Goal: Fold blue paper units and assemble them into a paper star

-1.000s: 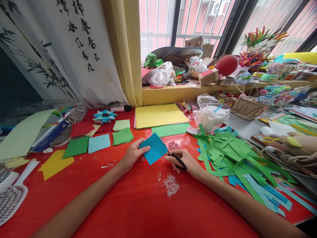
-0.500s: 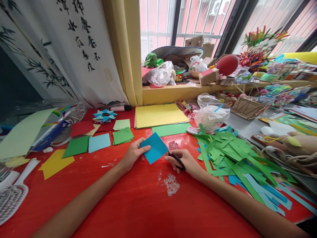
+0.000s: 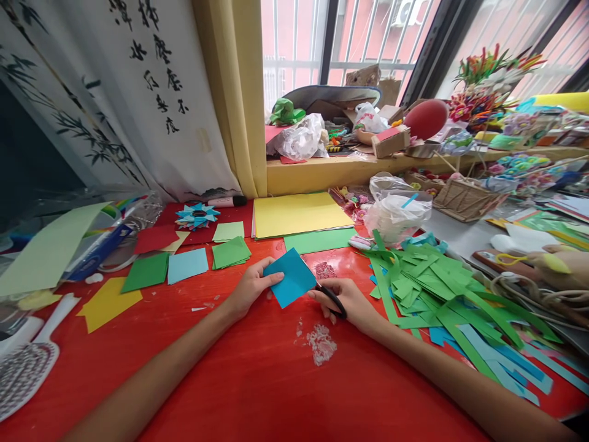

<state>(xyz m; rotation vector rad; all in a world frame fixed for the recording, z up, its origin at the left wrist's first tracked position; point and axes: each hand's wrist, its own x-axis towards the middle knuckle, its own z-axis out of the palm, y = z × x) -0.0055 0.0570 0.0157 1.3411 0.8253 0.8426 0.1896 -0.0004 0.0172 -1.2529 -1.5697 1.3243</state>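
A square of blue paper [image 3: 292, 279] is pinched at its left corner by my left hand [image 3: 255, 283], thumb on top. My right hand [image 3: 346, 302] grips black-handled scissors [image 3: 337, 301] at the paper's right corner. Most of the blades is hidden by the paper and my fingers, so I cannot tell whether they are open. Left of my hands lie a green paper stack [image 3: 230, 252], a light blue square [image 3: 188, 266] and a dark green square [image 3: 145, 272]. Green paper strips [image 3: 427, 279] are heaped to the right of my right hand.
Yellow paper sheets [image 3: 299, 216] lie at the back of the red table [image 3: 221, 380]. A folded blue paper ring [image 3: 197, 216] sits back left. A white hairbrush [image 3: 34, 362] is at the left edge. Whitish scraps [image 3: 321, 344] lie before my hands; a plastic bag [image 3: 398, 205] stands behind the strips.
The whole view has shifted slightly to the right. Both hands keep hold of the blue paper and the scissors, with almost no visible movement between them.
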